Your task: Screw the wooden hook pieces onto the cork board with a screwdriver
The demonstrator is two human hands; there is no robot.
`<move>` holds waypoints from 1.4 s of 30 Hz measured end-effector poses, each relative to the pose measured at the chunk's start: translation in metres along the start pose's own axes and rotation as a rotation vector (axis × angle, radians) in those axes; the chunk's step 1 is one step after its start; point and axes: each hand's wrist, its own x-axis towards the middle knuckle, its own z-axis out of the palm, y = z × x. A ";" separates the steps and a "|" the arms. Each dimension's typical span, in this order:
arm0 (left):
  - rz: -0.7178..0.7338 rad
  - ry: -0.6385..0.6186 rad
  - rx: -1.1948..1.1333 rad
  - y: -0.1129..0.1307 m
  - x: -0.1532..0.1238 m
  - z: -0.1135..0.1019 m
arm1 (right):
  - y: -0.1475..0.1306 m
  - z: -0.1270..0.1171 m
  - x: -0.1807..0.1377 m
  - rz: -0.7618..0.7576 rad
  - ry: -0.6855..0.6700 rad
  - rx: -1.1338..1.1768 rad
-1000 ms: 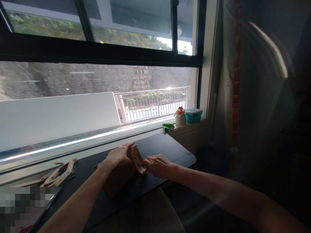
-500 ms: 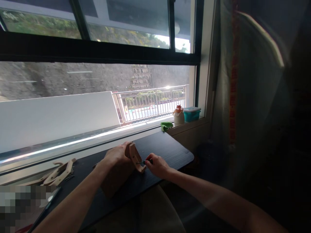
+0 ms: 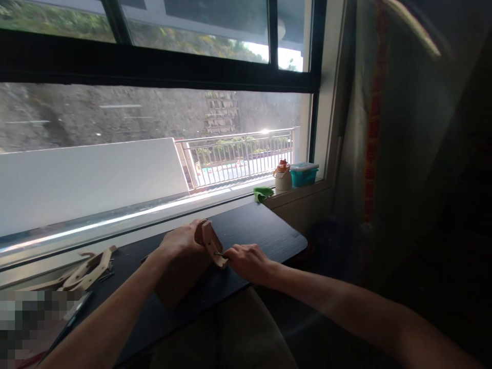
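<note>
My left hand point(image 3: 180, 242) is wrapped over the top of a wooden piece point(image 3: 183, 274) that stands on the dark desk point(image 3: 265, 233). A curved wooden part point(image 3: 210, 242) rises against that piece beside my fingers. My right hand point(image 3: 248, 261) is closed in a pinch around a small dark tool point(image 3: 221, 253) whose tip meets the lower end of the curved part.
More curved wooden parts point(image 3: 90, 266) and small screws lie on the desk at the left. On the sill stand a green cloth point(image 3: 262, 193), a small white jar point(image 3: 283, 177) and a teal box point(image 3: 303, 174). A curtain point(image 3: 384, 143) hangs at the right.
My right hand drew back slightly with the tool showing, then closed in on the lower end of the curved part again. The left hand kept its hold.
</note>
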 end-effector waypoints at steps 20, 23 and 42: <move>0.022 0.022 -0.009 0.000 -0.002 0.000 | -0.011 -0.019 0.006 -0.210 -0.074 -0.166; 0.020 0.020 -0.011 0.000 -0.002 0.001 | -0.005 -0.007 0.007 0.009 -0.015 0.021; -0.008 0.037 -0.011 0.000 -0.005 0.001 | -0.010 -0.019 0.008 -0.276 -0.094 -0.274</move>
